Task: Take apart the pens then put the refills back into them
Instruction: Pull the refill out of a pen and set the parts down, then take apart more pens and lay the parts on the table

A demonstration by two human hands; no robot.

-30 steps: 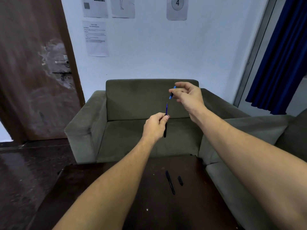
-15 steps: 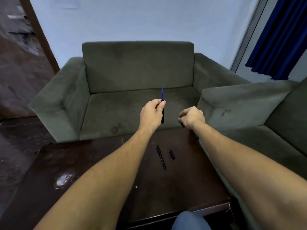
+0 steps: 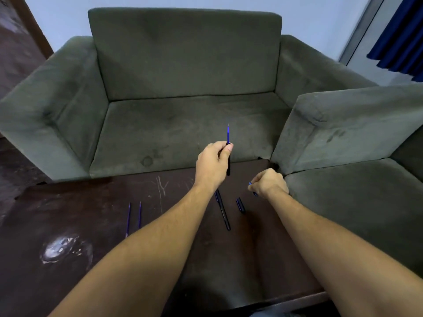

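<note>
- The left hand (image 3: 214, 163) is raised over the far edge of the desk (image 3: 91, 266), toward 12 o'clock. Its fingers and thumb are curled round a black pen barrel (image 3: 228, 169) held upright.
- A blue refill (image 3: 228, 133) stands out of the top of that barrel, with its fine tip pointing up.
- The right hand (image 3: 269, 183), at about 2 o'clock from the desk's middle, is closed into a fist low over the desk. It pinches a small blue pen piece (image 3: 250, 184), of which only the ends show.
- Between the forearms a second black barrel (image 3: 222, 211) lies flat on the desk, running from 11 to 5 o'clock.
- A short dark cap (image 3: 240, 205) lies just beside that barrel at its 3 o'clock, not touching it.
- At 9 o'clock from the left forearm, the left loose refill (image 3: 128, 219) and the right loose refill (image 3: 139, 215) lie near each other, almost parallel, tips toward 12.
- A pale scuffed patch (image 3: 60, 248) marks the desk at 8 o'clock.
- Any print on the pens is too small to read.
- A green sofa (image 3: 183, 65) stands beyond the desk at 12 o'clock.
- A blue curtain (image 3: 402, 37) hangs at 2 o'clock.
</note>
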